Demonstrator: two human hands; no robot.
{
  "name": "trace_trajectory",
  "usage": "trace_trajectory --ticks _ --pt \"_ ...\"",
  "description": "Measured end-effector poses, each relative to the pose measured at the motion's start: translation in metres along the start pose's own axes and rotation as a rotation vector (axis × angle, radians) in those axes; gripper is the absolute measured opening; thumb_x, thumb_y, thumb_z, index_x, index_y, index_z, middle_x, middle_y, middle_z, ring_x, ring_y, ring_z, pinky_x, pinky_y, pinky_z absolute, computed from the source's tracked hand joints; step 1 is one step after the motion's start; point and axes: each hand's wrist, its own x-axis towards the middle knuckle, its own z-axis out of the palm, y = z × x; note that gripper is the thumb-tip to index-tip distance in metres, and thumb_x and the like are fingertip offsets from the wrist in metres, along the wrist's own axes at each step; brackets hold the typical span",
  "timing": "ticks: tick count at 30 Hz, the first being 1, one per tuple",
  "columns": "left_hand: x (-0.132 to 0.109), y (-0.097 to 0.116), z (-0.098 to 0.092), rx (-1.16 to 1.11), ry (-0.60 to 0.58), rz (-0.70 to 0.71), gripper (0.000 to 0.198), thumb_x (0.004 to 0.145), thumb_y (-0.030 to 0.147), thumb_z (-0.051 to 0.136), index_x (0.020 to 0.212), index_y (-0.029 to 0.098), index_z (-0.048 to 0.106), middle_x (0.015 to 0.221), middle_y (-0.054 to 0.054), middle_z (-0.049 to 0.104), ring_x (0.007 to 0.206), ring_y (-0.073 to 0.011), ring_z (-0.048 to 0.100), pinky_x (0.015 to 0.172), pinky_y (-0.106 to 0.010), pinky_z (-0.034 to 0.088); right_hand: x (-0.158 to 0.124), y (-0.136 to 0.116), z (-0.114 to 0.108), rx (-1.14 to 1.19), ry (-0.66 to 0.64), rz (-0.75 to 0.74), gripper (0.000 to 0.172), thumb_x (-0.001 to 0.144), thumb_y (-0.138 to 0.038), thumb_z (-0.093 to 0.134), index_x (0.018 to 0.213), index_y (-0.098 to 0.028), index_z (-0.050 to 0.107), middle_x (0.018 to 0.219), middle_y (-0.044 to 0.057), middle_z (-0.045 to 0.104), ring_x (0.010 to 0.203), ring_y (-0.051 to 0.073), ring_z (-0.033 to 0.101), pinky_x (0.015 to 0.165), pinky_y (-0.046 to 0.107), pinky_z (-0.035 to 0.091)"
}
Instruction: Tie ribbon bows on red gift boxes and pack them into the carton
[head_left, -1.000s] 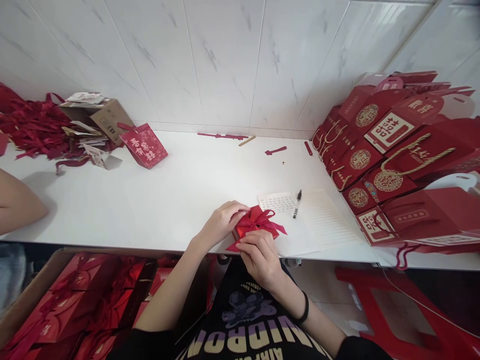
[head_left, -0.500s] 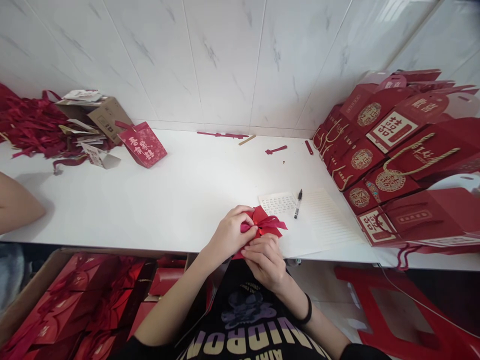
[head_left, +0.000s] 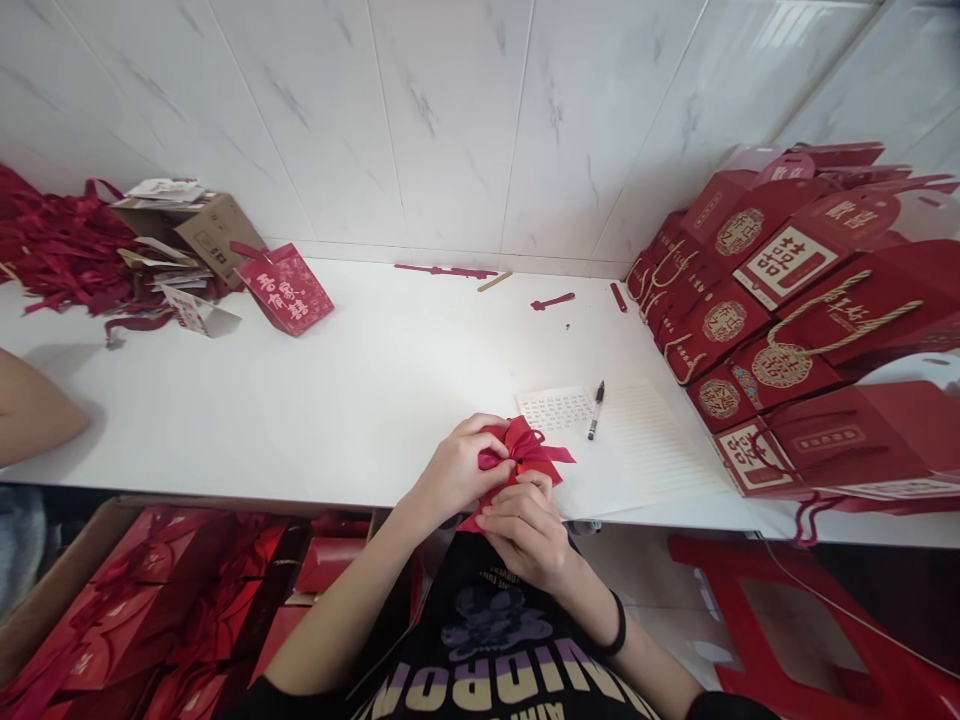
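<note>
A small red gift box [head_left: 551, 475] is at the table's front edge, close to my body, partly covered by my hands. A dark pink ribbon [head_left: 559, 455] lies across its top, with a loop and a loose tail pointing right. My left hand [head_left: 461, 465] is closed, thumb and fingers pinching the ribbon near its middle. My right hand [head_left: 529, 525] has its fingers curled together at the near side of the box, just below the ribbon's middle. What its fingertips grip is hidden.
Stacked red gift bags [head_left: 795, 350] fill the table's right side. A pen [head_left: 596, 410] and written paper [head_left: 555, 408] lie beyond my hands. Standing at left are a red box [head_left: 285, 290] and a ribbon pile [head_left: 67, 245]. Another person's arm [head_left: 37, 410] rests there. A carton [head_left: 97, 550] below holds red boxes.
My right hand has shifted slightly toward me and to the left. The ribbon loop stands up more clearly above the box. My left hand keeps its pinch.
</note>
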Motion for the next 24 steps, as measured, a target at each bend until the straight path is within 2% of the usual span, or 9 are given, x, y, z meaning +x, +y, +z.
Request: trace_trajectory --ticks 4,8,11,13,15,17,20,22,24 --pt "0.002 -0.002 0.001 -0.020 0.000 -0.016 0.009 0.078 0.019 0.060 0.071 0.019 0.066 0.113 -0.004 0.061 0.104 -0.0181 0.059 0.091 -0.033 0.049 -0.001 -0.008 -0.001 0.029 -0.017 0.038 0.012 0.088 -0.007 0.058 0.088 -0.019 0.061 0.073 0.000 0.065 0.069 0.014 0.060 0.076 0.037 0.044" --pt "0.004 -0.001 0.000 -0.024 -0.021 -0.009 0.009 0.077 0.016 0.060 0.071 0.019 0.066 0.113 -0.004 0.061 0.102 -0.0172 0.060 0.090 -0.032 0.049 -0.001 -0.016 -0.004 0.051 -0.111 -0.006 0.014 0.089 -0.007 0.056 0.090 -0.020 0.060 0.076 -0.002 0.066 0.069 0.013 0.061 0.080 0.036 0.043" --pt "0.005 0.000 -0.001 -0.021 -0.024 -0.017 0.009 0.077 0.015 0.060 0.070 0.018 0.065 0.113 -0.004 0.060 0.100 -0.0163 0.060 0.090 -0.031 0.049 0.005 -0.015 -0.015 0.067 -0.191 -0.042 0.007 0.094 -0.019 0.053 0.097 -0.019 0.060 0.081 0.001 0.067 0.076 0.016 0.062 0.080 0.038 0.043" --pt "0.005 -0.001 -0.001 -0.023 -0.027 -0.009 0.009 0.077 0.016 0.061 0.070 0.018 0.065 0.112 -0.004 0.060 0.100 -0.0163 0.060 0.090 -0.031 0.049 0.011 -0.005 -0.028 0.026 -0.145 0.000 0.017 0.095 -0.028 0.049 0.105 -0.018 0.058 0.088 0.006 0.065 0.084 0.021 0.060 0.078 0.040 0.045" --pt "0.006 -0.002 -0.001 -0.026 -0.033 0.003 0.007 0.077 0.018 0.062 0.071 0.019 0.065 0.112 -0.004 0.060 0.101 -0.0168 0.060 0.090 -0.031 0.049 0.015 0.009 -0.043 -0.107 -0.048 0.141 0.023 0.093 -0.029 0.048 0.111 -0.017 0.056 0.097 0.011 0.062 0.091 0.025 0.058 0.078 0.042 0.046" --pt "0.005 -0.002 -0.002 -0.021 -0.040 0.006 0.006 0.077 0.021 0.063 0.072 0.019 0.065 0.112 -0.004 0.060 0.101 -0.0175 0.060 0.089 -0.031 0.050 0.016 0.025 -0.056 -0.234 -0.049 0.336 0.024 0.091 -0.032 0.053 0.110 -0.018 0.057 0.101 0.012 0.061 0.094 0.027 0.057 0.078 0.042 0.046" --pt "0.005 -0.001 -0.002 -0.011 -0.037 -0.002 0.007 0.077 0.022 0.062 0.071 0.019 0.065 0.112 -0.004 0.060 0.099 -0.0178 0.061 0.087 -0.031 0.051 0.012 0.041 -0.067 -0.198 -0.194 0.577 0.026 0.092 -0.042 0.051 0.085 -0.019 0.060 0.080 0.007 0.062 0.075 0.022 0.058 0.069 0.035 0.046" --pt "0.005 -0.001 -0.002 -0.016 -0.029 -0.007 0.008 0.077 0.020 0.061 0.070 0.019 0.065 0.111 -0.004 0.061 0.098 -0.0176 0.062 0.087 -0.031 0.052 0.009 0.043 -0.070 -0.120 -0.253 0.715 0.034 0.092 -0.044 0.048 0.069 -0.019 0.054 0.065 0.002 0.056 0.061 0.018 0.053 0.059 0.029 0.043" --pt "0.005 -0.001 -0.001 -0.022 -0.017 -0.012 0.008 0.077 0.019 0.060 0.070 0.019 0.065 0.111 -0.004 0.061 0.098 -0.0175 0.062 0.087 -0.031 0.052 0.009 0.038 -0.071 -0.065 -0.267 0.832 0.037 0.091 -0.044 0.047 0.063 -0.019 0.047 0.058 0.000 0.050 0.056 0.015 0.046 0.054 0.026 0.039"
